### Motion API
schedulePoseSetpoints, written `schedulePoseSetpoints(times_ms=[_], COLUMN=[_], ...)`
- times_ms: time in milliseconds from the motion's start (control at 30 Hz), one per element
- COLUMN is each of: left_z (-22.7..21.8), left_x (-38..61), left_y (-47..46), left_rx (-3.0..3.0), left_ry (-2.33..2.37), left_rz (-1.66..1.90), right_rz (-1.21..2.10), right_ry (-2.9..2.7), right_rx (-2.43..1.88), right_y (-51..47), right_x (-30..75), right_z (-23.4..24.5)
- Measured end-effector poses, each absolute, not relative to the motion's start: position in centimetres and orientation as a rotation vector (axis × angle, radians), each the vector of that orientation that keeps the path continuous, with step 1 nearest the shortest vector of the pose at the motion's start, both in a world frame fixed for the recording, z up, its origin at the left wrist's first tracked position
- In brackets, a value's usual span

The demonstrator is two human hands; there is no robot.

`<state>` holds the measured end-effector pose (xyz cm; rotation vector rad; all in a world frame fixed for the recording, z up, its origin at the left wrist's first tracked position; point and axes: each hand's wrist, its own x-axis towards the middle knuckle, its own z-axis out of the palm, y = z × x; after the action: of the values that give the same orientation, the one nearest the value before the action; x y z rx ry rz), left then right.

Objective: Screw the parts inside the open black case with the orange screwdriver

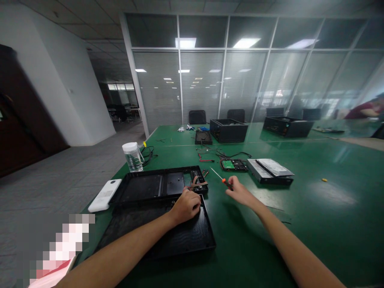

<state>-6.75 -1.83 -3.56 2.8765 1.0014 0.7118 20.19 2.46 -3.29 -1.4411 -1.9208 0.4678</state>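
Note:
My right hand (pixel 240 193) is wrapped round a screwdriver (pixel 224 181) with an orange and black handle, its thin shaft pointing up and left above the green table. My left hand (pixel 186 206) rests at the upper right part of a shallow black casing (pixel 198 234), fingers curled in; whatever they pinch is hidden. Just beyond lies a second black casing part (pixel 145 186), with a rectangular opening near its right end. Multicoloured wires (pixel 196 184) run across that end, close to my left knuckles.
A water bottle (pixel 132 158) and a white device (pixel 105 196) stand left. Beyond my right hand are a green circuit board (pixel 228 164) and a silver-black drive unit (pixel 270 172). Black computer cases (pixel 229 133) sit farther back, with cables between. A person (pixel 367 108) is at far right.

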Motion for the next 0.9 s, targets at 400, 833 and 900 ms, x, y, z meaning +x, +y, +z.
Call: schedulePoseSetpoints(times_ms=[400,833,900], left_z=[-4.3,-4.9,-4.8], left_x=[-6.9,-7.0,-7.0], left_y=[-1.6,-1.4,-1.4], left_rx=[2.683,2.67,2.676], left_ry=[1.079,1.003,1.009], left_rz=[0.832,0.979,0.962], right_rz=[0.622,0.43,0.428], right_ry=[-1.455,-1.644,-1.653], right_rx=[-1.103,-1.154,-1.168], right_y=[0.2,0.2,0.1], right_x=[18.9,17.1,17.1], right_z=[-0.6,-2.5,-2.4])
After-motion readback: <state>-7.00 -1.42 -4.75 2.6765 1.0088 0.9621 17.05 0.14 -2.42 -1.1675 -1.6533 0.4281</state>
